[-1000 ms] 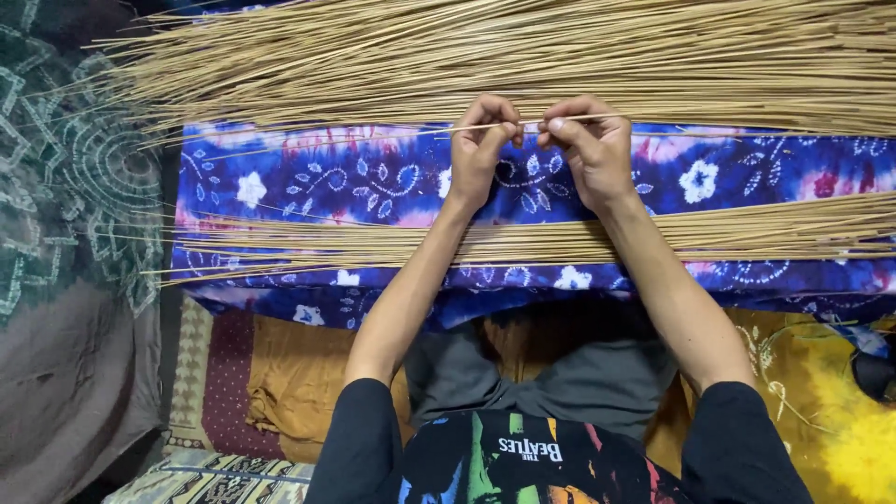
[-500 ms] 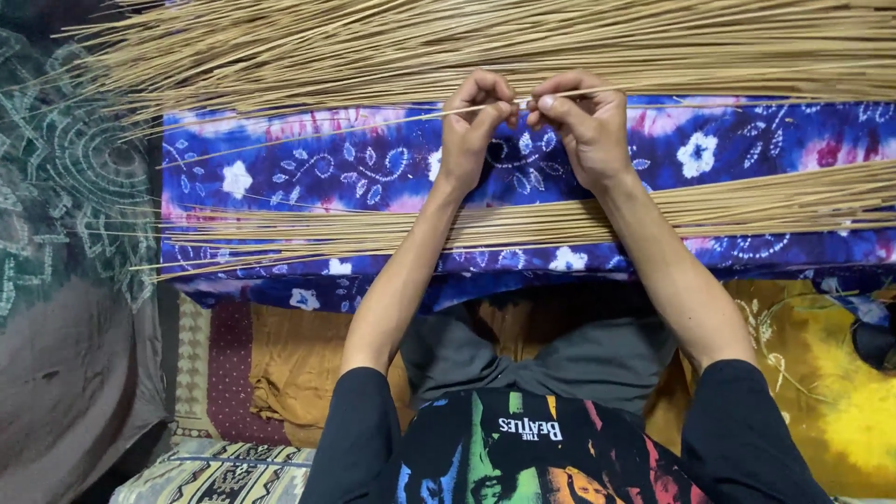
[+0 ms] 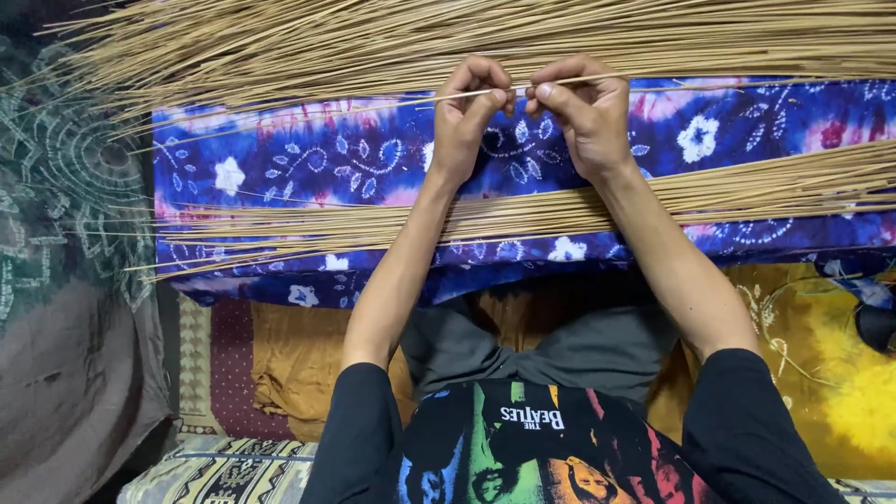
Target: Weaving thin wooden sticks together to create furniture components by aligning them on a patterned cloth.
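Observation:
My left hand (image 3: 469, 117) and my right hand (image 3: 583, 110) pinch one thin pale stick (image 3: 373, 106) between thumbs and fingers, holding it level above a blue and purple flowered cloth (image 3: 308, 163). The stick runs far out to the left and also past my right hand. A large heap of the same thin sticks (image 3: 373, 42) lies across the top, just beyond my hands. A smaller, flatter bundle of sticks (image 3: 523, 213) lies across the cloth under my forearms.
A dark green patterned cloth (image 3: 56, 187) covers the left side. An ochre cloth (image 3: 289, 359) and a yellow patterned cloth (image 3: 831, 373) lie near my lap. A striped woven mat (image 3: 215, 471) shows at the lower left.
Both hands have stayed together on the single stick, which now lies slightly more level. The view has drifted a little, with the cloth and sticks sitting higher than a second ago.

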